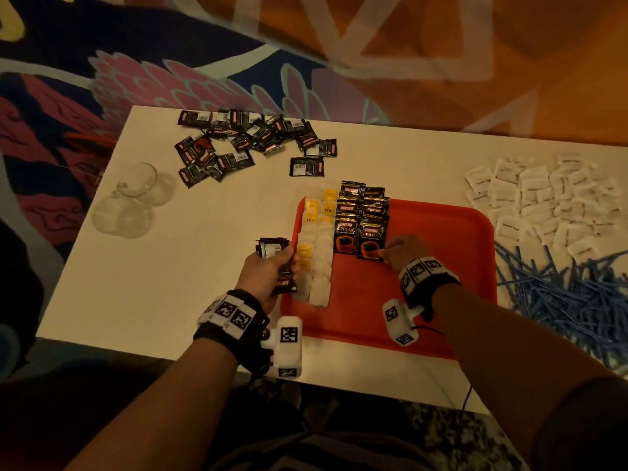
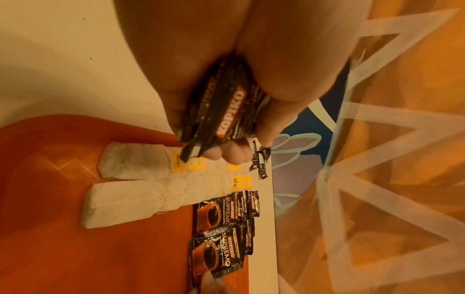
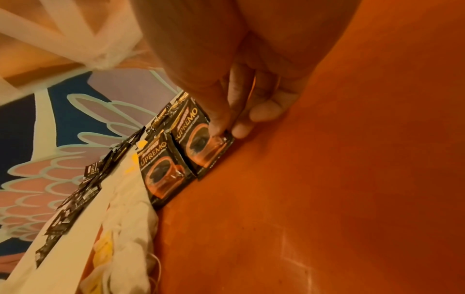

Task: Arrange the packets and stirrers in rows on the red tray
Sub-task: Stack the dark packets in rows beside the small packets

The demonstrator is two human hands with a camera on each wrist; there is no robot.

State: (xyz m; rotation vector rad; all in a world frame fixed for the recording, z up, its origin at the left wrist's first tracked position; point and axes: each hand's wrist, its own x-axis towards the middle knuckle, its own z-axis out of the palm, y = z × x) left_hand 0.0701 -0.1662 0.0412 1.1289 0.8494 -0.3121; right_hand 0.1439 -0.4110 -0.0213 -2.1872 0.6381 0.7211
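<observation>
fingertips on coffee packet

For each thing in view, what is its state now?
red tray: part filled.
tea bags: two rows on tray.
coffee packets: two rows beside them.
left hand: grips packet stack.
right hand: pinches nearest packet.
stirrers: loose pile.
</observation>
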